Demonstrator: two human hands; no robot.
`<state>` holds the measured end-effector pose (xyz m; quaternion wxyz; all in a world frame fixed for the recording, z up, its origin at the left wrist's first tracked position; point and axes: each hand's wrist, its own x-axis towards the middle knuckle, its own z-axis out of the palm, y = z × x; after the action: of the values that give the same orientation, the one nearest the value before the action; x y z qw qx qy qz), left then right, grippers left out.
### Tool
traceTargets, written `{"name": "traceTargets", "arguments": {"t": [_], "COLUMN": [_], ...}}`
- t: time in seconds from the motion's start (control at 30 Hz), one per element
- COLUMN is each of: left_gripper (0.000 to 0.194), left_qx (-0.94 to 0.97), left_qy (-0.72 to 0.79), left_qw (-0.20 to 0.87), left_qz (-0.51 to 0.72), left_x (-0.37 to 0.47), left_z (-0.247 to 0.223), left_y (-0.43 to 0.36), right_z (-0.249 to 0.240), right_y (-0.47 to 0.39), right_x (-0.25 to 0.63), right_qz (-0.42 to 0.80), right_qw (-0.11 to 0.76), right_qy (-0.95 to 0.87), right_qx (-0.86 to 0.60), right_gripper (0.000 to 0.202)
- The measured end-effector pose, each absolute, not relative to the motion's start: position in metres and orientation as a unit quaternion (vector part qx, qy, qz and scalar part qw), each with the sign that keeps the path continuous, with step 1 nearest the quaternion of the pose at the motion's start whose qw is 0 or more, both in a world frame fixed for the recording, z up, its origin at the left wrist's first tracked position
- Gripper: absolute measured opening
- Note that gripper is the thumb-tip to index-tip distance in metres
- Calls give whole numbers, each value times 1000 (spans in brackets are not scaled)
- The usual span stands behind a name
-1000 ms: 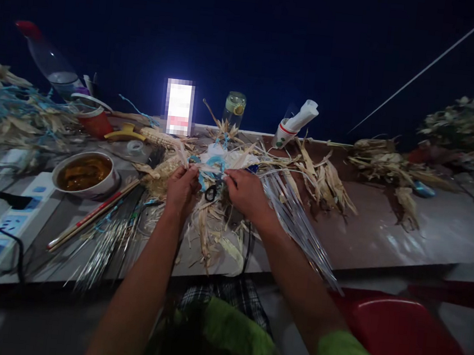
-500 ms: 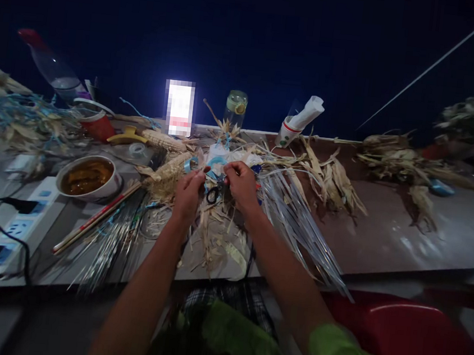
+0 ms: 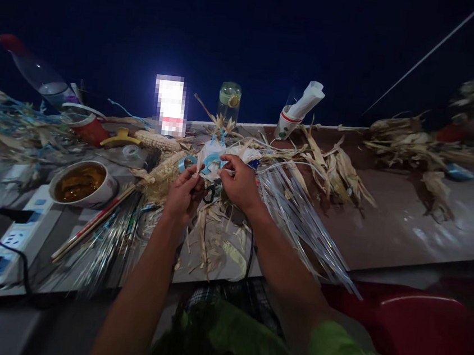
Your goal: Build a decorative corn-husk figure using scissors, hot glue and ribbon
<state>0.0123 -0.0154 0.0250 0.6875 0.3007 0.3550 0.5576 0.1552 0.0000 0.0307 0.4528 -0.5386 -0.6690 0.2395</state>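
Observation:
My left hand [image 3: 183,194] pinches a small pale piece of husk [image 3: 200,161] that stands up from its fingertips. Just to the right, my right hand [image 3: 239,182] is closed, thumb against forefinger; what it grips, if anything, is too small to make out. Beyond the hands lie a light-blue tape roll [image 3: 212,162] and white material. Black scissor handles [image 3: 210,193] show between the hands. Husk scraps [image 3: 203,236] are scattered on the table below them.
Left are a bowl of brown liquid [image 3: 81,182], a power strip [image 3: 22,239], thin wires [image 3: 115,244] and corn cobs [image 3: 160,141]. Clear rods [image 3: 308,224] and dry husks [image 3: 339,171] lie right. Behind stand a jar [image 3: 229,100], a paper cup [image 3: 287,123] and a bright blurred screen [image 3: 171,103].
The view has shifted a little. My left hand has turned, and the pale piece now shows upright in it. My right hand has moved slightly up and away from the scissors.

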Motion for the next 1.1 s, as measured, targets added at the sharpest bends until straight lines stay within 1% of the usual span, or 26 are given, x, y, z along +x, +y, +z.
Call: {"name": "traceTargets", "arguments": {"t": [0.13, 0.3, 0.43, 0.57, 0.67, 0.77, 0.97, 1.1], "left_gripper": [17, 10, 13, 17, 19, 22, 22, 24], "left_qx": [301, 301, 298, 306, 313, 313, 310, 293], "left_qy": [329, 299, 297, 305, 318, 330, 316, 311], "left_qw": [723, 765, 775, 772, 766, 760, 736, 719], "left_qz": [527, 485, 471, 466, 462, 465, 513, 548], "left_x": [15, 16, 14, 13, 14, 15, 18, 20], "left_z": [25, 22, 19, 19, 20, 19, 11, 12], "left_y": [-17, -17, -16, -15, -16, -17, -15, -14], "right_z": [35, 35, 37, 41, 39, 36, 39, 47], "right_y": [-2, -2, -3, -3, -1, 2, 0, -4], "right_x": [157, 158, 159, 159, 158, 156, 151, 149], "right_qz": [232, 253, 278, 348, 400, 422, 475, 498], "right_qw": [431, 437, 448, 488, 518, 542, 569, 605], "right_qy": [-674, -660, -651, -605, -551, -513, -463, -410], "right_qx": [-554, -556, -545, -524, -517, -515, -487, -466], "right_gripper": [41, 52, 55, 60, 60, 55, 56, 56]}}
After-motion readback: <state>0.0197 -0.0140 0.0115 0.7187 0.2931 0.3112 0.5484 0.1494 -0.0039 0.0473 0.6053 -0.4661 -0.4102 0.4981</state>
